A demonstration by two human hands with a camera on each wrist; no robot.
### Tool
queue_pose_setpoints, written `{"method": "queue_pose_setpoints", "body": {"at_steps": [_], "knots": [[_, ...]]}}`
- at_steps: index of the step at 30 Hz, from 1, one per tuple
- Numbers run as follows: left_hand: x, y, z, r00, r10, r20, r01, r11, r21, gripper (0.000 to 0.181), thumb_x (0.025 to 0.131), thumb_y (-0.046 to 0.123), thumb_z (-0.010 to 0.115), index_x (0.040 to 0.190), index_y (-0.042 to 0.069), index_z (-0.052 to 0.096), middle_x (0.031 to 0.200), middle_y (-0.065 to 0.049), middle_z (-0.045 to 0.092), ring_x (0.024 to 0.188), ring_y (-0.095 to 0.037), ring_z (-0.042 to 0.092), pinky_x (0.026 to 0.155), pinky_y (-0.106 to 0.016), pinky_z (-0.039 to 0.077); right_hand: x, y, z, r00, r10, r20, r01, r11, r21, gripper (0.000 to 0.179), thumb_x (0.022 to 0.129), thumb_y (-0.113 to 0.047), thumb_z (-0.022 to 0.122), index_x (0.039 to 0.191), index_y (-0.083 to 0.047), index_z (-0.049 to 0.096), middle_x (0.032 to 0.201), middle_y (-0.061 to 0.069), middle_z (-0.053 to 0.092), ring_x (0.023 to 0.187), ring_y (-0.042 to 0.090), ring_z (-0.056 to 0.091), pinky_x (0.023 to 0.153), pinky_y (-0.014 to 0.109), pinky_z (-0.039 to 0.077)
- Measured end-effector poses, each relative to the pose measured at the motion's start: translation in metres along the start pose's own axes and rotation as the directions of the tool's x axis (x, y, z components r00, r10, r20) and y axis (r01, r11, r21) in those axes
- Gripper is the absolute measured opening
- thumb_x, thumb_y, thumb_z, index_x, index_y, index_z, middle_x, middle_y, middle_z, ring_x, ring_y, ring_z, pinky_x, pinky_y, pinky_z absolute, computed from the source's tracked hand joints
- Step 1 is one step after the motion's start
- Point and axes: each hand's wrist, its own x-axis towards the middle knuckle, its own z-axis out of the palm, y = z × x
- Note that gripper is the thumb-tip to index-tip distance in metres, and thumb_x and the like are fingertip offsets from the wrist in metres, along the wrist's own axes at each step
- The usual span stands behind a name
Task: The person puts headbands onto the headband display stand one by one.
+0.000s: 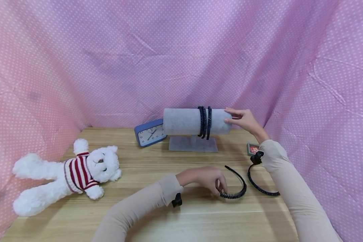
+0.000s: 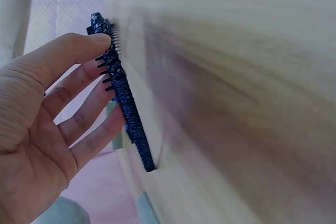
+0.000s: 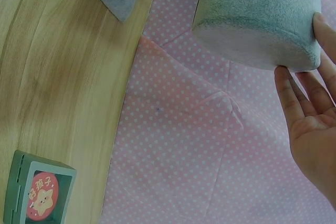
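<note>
My left hand [image 1: 204,178] pinches a dark, toothed headband [image 1: 236,195] by one side, low over the wooden table. In the left wrist view, thumb and fingertips grip this headband [image 2: 126,100] near its beaded part. At the back, my right hand [image 1: 246,120] touches the right end of a grey plush display cylinder [image 1: 181,121] on a stand. Its fingers are fairly straight in the right wrist view, tips against the cylinder's [image 3: 252,19] rim and side. Several dark headbands [image 1: 205,122] hang around the cylinder, right of its middle.
Another dark headband [image 1: 261,190] lies on the table [image 1: 157,222], partly behind the right sleeve. A small green framed box [image 3: 44,192] sits near the right edge. A blue clock [image 1: 150,132] stands left of the cylinder. A white teddy bear [image 1: 78,171] lies at left. Pink dotted cloth [image 1: 139,67] surrounds the table.
</note>
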Motion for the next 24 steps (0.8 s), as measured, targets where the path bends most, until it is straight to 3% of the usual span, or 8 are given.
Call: {"method": "queue_pose_setpoints", "body": {"at_steps": [6, 12, 16, 20, 24], "knots": [[-0.009, -0.004, -0.011, 0.999, 0.022, -0.03, -0.025, 0.995, -0.1, 0.023, 0.087, 0.004, 0.078, 0.11, 0.008, 0.079, 0.1, -0.001, 0.078, 0.08, 0.005, 0.066, 0.075, -0.008, 0.054, -0.002, -0.007, 0.001, 1.0, -0.001, 0.007, 0.0, 1.0, 0.01, 0.053, 0.092, -0.01, 0.076, 0.142, -0.005, 0.059, 0.156, 0.015, 0.047, 0.136, 0.039, 0.054, 0.086, 0.007, 0.051], [-0.02, -0.009, -0.025, 0.997, -0.03, -0.074, 0.015, 0.981, -0.193, 0.021, 0.086, 0.0, 0.075, 0.107, 0.002, 0.075, 0.104, -0.009, 0.076, 0.087, -0.005, 0.07, 0.077, -0.011, 0.056, -0.001, -0.001, 0.0, 1.0, 0.015, 0.004, -0.015, 1.0, -0.001, 0.054, 0.093, -0.017, 0.076, 0.144, -0.012, 0.059, 0.157, 0.009, 0.047, 0.136, 0.033, 0.055, 0.087, 0.007, 0.051], [-0.032, -0.015, -0.036, 0.991, -0.073, -0.111, 0.036, 0.953, -0.301, 0.019, 0.087, -0.002, 0.074, 0.106, -0.001, 0.073, 0.101, -0.012, 0.075, 0.088, -0.011, 0.072, 0.079, -0.016, 0.058, -0.003, -0.008, 0.0, 1.0, 0.011, 0.007, -0.011, 1.0, 0.004, 0.054, 0.093, -0.016, 0.076, 0.144, -0.009, 0.058, 0.157, 0.012, 0.047, 0.136, 0.036, 0.054, 0.088, 0.008, 0.051], [-0.047, -0.022, -0.045, 0.98, -0.129, -0.152, 0.061, 0.918, -0.391, 0.019, 0.087, -0.001, 0.076, 0.106, 0.0, 0.072, 0.097, -0.009, 0.075, 0.085, -0.005, 0.07, 0.08, -0.019, 0.059, -0.008, -0.021, 0.001, 1.0, 0.01, 0.011, -0.01, 1.0, 0.004, 0.054, 0.092, -0.012, 0.076, 0.142, -0.004, 0.058, 0.155, 0.016, 0.047, 0.136, 0.039, 0.054, 0.089, 0.009, 0.052], [-0.063, -0.029, -0.052, 0.97, -0.186, -0.154, 0.096, 0.881, -0.464, 0.021, 0.087, 0.002, 0.077, 0.107, 0.002, 0.071, 0.096, -0.004, 0.073, 0.087, -0.005, 0.068, 0.08, -0.022, 0.06, -0.009, -0.024, 0.001, 1.0, 0.015, 0.007, -0.015, 1.0, -0.004, 0.053, 0.092, -0.01, 0.076, 0.142, -0.003, 0.059, 0.155, 0.017, 0.048, 0.135, 0.039, 0.055, 0.089, 0.009, 0.052]]}}
